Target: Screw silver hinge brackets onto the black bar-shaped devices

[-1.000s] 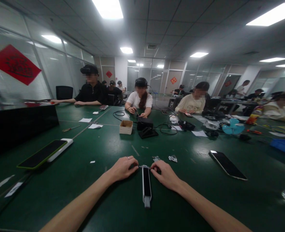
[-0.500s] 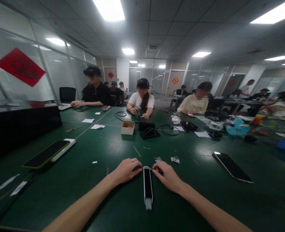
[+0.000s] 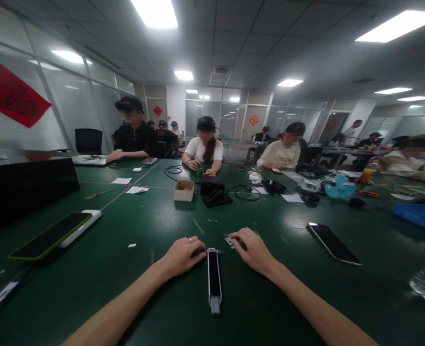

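A long black device with a silver frame (image 3: 214, 279) lies on the green table (image 3: 162, 230), its length pointing toward me. My left hand (image 3: 182, 254), a ring on one finger, rests with its fingers curled against the device's far end. Just right of that end, my right hand (image 3: 252, 247) lies palm down with the fingers bent over small metal parts (image 3: 229, 239). What the fingers pinch, if anything, is hidden.
A phone in a green case on a white block (image 3: 52, 234) lies at the left, a dark phone (image 3: 333, 242) at the right. Farther off are a cardboard box (image 3: 184, 190), a black unit with cables (image 3: 214, 190), a blue tray (image 3: 418, 214), and several seated people.
My right hand has left the device's far end and moved right and forward onto the small metal parts. My left hand stays at the device's end.
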`<control>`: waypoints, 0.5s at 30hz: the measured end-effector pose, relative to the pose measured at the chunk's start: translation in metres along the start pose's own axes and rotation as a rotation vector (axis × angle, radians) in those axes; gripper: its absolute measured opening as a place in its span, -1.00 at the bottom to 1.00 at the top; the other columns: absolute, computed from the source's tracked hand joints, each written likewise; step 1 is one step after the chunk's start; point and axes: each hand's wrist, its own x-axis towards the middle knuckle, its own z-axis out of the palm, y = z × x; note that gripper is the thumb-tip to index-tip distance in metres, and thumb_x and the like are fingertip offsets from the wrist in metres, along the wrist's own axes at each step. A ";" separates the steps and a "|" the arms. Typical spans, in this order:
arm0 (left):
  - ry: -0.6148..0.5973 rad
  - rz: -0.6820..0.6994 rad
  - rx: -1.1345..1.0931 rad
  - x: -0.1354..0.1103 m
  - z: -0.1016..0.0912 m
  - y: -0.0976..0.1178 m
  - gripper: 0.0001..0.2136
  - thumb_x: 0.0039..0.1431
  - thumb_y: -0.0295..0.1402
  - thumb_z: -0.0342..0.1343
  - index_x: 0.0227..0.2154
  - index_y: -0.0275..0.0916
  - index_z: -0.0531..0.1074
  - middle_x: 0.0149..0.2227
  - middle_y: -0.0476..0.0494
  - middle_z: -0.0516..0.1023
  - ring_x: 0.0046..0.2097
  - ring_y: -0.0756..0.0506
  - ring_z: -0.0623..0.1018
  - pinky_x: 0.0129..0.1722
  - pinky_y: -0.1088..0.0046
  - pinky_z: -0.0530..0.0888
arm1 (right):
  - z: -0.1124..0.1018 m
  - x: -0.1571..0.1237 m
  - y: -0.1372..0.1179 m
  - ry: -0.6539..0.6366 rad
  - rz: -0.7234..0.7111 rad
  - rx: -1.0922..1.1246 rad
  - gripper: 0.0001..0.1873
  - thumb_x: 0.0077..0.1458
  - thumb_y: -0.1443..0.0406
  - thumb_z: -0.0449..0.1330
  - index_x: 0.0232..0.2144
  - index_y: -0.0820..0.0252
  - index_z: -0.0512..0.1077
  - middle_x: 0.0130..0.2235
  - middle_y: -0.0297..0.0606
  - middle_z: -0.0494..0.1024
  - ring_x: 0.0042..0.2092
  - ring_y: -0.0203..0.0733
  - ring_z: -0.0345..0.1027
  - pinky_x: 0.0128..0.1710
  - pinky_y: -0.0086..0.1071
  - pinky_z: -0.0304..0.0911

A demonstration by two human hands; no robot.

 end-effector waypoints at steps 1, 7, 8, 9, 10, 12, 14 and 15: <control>0.000 0.002 -0.002 0.000 0.000 -0.001 -0.86 0.24 -0.33 0.01 -0.19 -0.21 0.39 -0.26 -0.06 0.46 -0.28 -0.04 0.46 -0.31 0.48 0.35 | -0.002 0.000 0.006 0.003 0.006 -0.028 -0.80 0.18 0.35 0.01 -0.22 0.21 0.42 -0.22 -0.16 0.46 -0.17 -0.12 0.30 -0.14 -0.20 0.26; -0.004 -0.004 -0.007 0.000 -0.001 0.001 -0.84 0.21 -0.36 0.00 -0.18 -0.21 0.39 -0.26 -0.06 0.46 -0.29 -0.05 0.45 -0.31 0.47 0.35 | -0.003 -0.003 0.024 -0.101 0.016 -0.122 -0.73 0.11 0.36 0.08 -0.11 0.17 0.40 -0.11 -0.16 0.42 -0.10 -0.11 0.27 -0.08 -0.18 0.22; -0.002 -0.005 -0.004 0.000 -0.001 0.002 -0.84 0.20 -0.36 0.00 -0.18 -0.21 0.39 -0.26 -0.07 0.46 -0.29 -0.05 0.46 -0.31 0.48 0.35 | -0.001 -0.003 0.023 -0.108 0.021 -0.124 -0.73 0.12 0.34 0.09 -0.10 0.17 0.39 -0.11 -0.16 0.42 -0.10 -0.10 0.27 -0.08 -0.19 0.22; -0.001 -0.006 0.000 0.000 -0.002 0.002 -0.85 0.20 -0.37 0.00 -0.19 -0.22 0.39 -0.27 -0.07 0.47 -0.29 -0.05 0.46 -0.31 0.48 0.35 | 0.001 -0.002 0.022 -0.109 0.027 -0.127 -0.74 0.13 0.32 0.09 -0.10 0.16 0.40 -0.11 -0.16 0.42 -0.10 -0.10 0.27 -0.08 -0.19 0.22; 0.000 -0.009 0.003 0.000 -0.002 0.003 -0.85 0.20 -0.38 0.00 -0.19 -0.22 0.39 -0.27 -0.07 0.47 -0.29 -0.04 0.46 -0.32 0.48 0.35 | 0.002 -0.002 0.020 -0.105 0.032 -0.130 -0.75 0.15 0.30 0.09 -0.11 0.17 0.40 -0.11 -0.16 0.43 -0.10 -0.10 0.27 -0.09 -0.19 0.22; -0.003 -0.015 0.001 0.000 -0.002 0.003 -0.85 0.19 -0.38 0.00 -0.19 -0.21 0.39 -0.27 -0.07 0.47 -0.29 -0.04 0.46 -0.32 0.48 0.35 | 0.005 0.000 0.017 -0.092 0.041 -0.137 -0.78 0.18 0.29 0.06 -0.14 0.18 0.41 -0.14 -0.15 0.45 -0.10 -0.09 0.27 -0.10 -0.18 0.22; -0.007 -0.019 -0.008 -0.001 -0.001 0.001 -0.84 0.20 -0.37 0.00 -0.18 -0.20 0.38 -0.26 -0.07 0.47 -0.28 -0.05 0.46 -0.31 0.48 0.35 | 0.007 0.001 0.016 -0.081 0.049 -0.136 -0.79 0.20 0.30 0.04 -0.16 0.19 0.42 -0.16 -0.15 0.47 -0.12 -0.09 0.28 -0.12 -0.18 0.22; -0.008 -0.020 -0.013 -0.001 0.000 0.000 -0.84 0.20 -0.37 0.00 -0.17 -0.20 0.38 -0.25 -0.07 0.47 -0.28 -0.05 0.46 -0.31 0.48 0.35 | 0.008 0.002 0.016 -0.076 0.050 -0.129 -0.79 0.21 0.31 0.04 -0.16 0.19 0.42 -0.16 -0.15 0.48 -0.13 -0.09 0.28 -0.12 -0.18 0.22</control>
